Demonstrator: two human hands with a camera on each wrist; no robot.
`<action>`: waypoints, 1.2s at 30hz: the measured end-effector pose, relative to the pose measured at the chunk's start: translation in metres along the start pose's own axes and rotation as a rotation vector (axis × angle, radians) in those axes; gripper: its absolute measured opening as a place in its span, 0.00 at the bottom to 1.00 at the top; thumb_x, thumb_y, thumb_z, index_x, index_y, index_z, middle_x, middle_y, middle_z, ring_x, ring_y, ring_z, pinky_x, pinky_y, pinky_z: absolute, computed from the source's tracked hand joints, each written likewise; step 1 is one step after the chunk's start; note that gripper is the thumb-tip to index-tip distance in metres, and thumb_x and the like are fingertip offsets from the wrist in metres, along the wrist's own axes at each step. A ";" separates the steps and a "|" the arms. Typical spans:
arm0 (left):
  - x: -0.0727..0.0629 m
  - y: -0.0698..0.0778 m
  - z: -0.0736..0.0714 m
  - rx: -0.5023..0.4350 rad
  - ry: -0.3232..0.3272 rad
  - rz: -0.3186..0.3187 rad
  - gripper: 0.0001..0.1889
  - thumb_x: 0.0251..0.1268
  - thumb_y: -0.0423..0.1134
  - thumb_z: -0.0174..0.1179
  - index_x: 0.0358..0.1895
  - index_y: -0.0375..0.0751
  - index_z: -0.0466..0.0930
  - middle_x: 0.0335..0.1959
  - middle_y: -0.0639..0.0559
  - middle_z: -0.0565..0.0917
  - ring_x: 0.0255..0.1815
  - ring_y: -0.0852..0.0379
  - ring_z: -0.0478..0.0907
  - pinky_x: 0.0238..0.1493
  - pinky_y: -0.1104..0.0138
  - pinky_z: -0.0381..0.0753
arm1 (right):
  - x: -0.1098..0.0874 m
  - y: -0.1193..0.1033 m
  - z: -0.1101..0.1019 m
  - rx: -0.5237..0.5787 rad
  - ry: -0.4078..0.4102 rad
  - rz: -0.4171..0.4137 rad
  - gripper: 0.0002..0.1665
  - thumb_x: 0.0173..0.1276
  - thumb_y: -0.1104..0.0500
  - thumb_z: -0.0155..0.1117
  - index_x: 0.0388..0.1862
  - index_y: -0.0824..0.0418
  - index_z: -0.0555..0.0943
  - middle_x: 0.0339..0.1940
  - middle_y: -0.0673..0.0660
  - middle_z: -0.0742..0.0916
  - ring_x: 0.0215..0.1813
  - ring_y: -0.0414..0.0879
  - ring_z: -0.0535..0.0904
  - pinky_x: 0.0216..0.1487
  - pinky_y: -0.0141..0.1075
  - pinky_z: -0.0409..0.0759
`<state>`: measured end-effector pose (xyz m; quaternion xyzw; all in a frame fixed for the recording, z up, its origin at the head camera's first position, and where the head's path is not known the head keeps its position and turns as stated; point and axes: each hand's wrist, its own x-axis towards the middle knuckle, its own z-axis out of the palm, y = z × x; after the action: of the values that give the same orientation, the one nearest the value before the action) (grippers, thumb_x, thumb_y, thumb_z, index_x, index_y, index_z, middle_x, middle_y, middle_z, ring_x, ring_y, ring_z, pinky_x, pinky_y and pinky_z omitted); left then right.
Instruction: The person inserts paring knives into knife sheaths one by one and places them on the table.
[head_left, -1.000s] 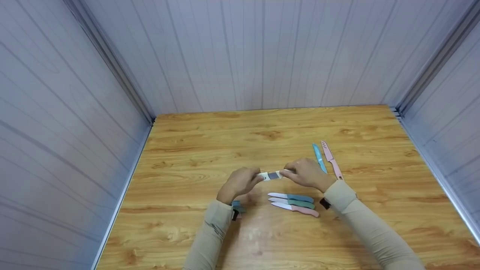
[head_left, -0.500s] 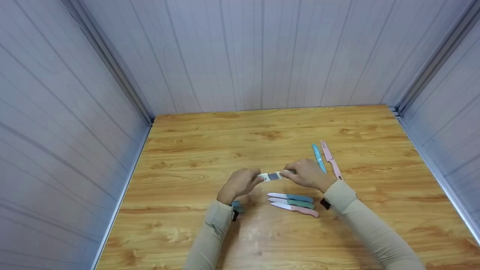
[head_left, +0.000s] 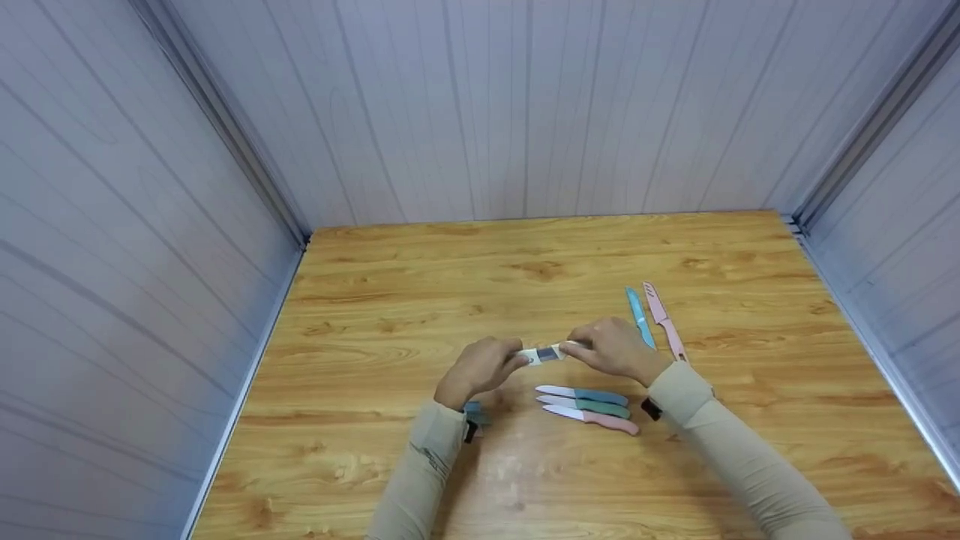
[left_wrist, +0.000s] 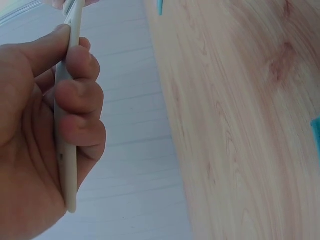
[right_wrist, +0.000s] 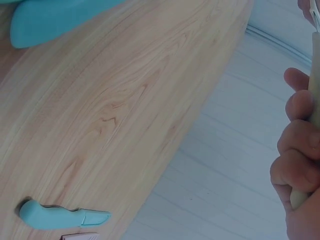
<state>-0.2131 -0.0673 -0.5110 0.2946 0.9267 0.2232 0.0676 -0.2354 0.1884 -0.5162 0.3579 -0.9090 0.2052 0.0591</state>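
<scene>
Both hands hold a slim cream-white knife point(head_left: 548, 353) between them, a short grey blade section showing in its middle. My left hand point(head_left: 478, 369) grips one cream end, thumb on one side and fingers curled round the other. In the left wrist view that cream end point(left_wrist: 69, 182) runs along the palm, rounded at its tip. My right hand point(head_left: 613, 347) grips the other end, and in the right wrist view a beige handle point(right_wrist: 316, 75) lies inside its curled fingers. Below the hands lie knives with blue point(head_left: 601, 397), green point(head_left: 606, 408) and pink point(head_left: 611, 422) handles.
A light-blue knife point(head_left: 639, 315) and a pink knife with a slotted sheath point(head_left: 655, 306) lie beyond my right hand. Small blue-green pieces point(head_left: 475, 412) on the wooden table point(head_left: 420, 285) are partly hidden by my left wrist. Pale panel walls point(head_left: 495, 112) enclose the table.
The knife between my hands tilts slightly, its grey section a little lower. Both hands stay almost in place, and the knives on the table have not moved.
</scene>
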 end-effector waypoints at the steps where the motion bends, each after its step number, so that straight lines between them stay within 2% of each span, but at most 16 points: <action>1: 0.000 0.000 0.000 0.003 -0.002 -0.003 0.12 0.72 0.49 0.50 0.33 0.46 0.73 0.20 0.59 0.66 0.21 0.61 0.63 0.24 0.68 0.61 | 0.000 0.000 0.000 -0.002 0.000 0.002 0.22 0.70 0.41 0.55 0.37 0.55 0.87 0.28 0.48 0.87 0.22 0.36 0.76 0.26 0.35 0.75; 9: 0.001 0.003 -0.001 0.014 0.009 -0.017 0.14 0.73 0.50 0.48 0.34 0.46 0.74 0.20 0.59 0.67 0.21 0.61 0.63 0.25 0.68 0.62 | -0.001 -0.001 0.001 0.003 0.014 0.019 0.24 0.71 0.40 0.53 0.37 0.54 0.87 0.28 0.48 0.87 0.21 0.35 0.76 0.26 0.35 0.75; 17: 0.000 0.004 -0.003 -0.014 0.026 0.005 0.14 0.72 0.50 0.50 0.31 0.46 0.72 0.18 0.59 0.64 0.19 0.61 0.60 0.22 0.68 0.59 | -0.001 -0.002 0.000 0.063 0.020 0.012 0.21 0.71 0.41 0.53 0.35 0.52 0.87 0.26 0.46 0.86 0.19 0.32 0.73 0.23 0.32 0.73; 26: 0.001 0.007 -0.002 0.006 0.030 -0.001 0.13 0.72 0.50 0.50 0.31 0.46 0.73 0.19 0.59 0.66 0.20 0.61 0.62 0.23 0.68 0.61 | 0.001 -0.004 0.000 0.028 0.014 0.018 0.22 0.71 0.41 0.53 0.34 0.53 0.86 0.24 0.46 0.85 0.17 0.32 0.69 0.20 0.31 0.69; 36: 0.003 0.009 -0.002 0.011 0.017 -0.013 0.14 0.72 0.50 0.50 0.32 0.46 0.73 0.20 0.58 0.67 0.20 0.61 0.63 0.23 0.68 0.62 | 0.002 -0.008 -0.002 0.048 -0.004 0.026 0.23 0.71 0.40 0.52 0.36 0.53 0.87 0.26 0.46 0.86 0.17 0.32 0.69 0.23 0.31 0.71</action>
<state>-0.2113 -0.0601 -0.5050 0.2870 0.9304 0.2203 0.0594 -0.2318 0.1828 -0.5113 0.3480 -0.9085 0.2270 0.0458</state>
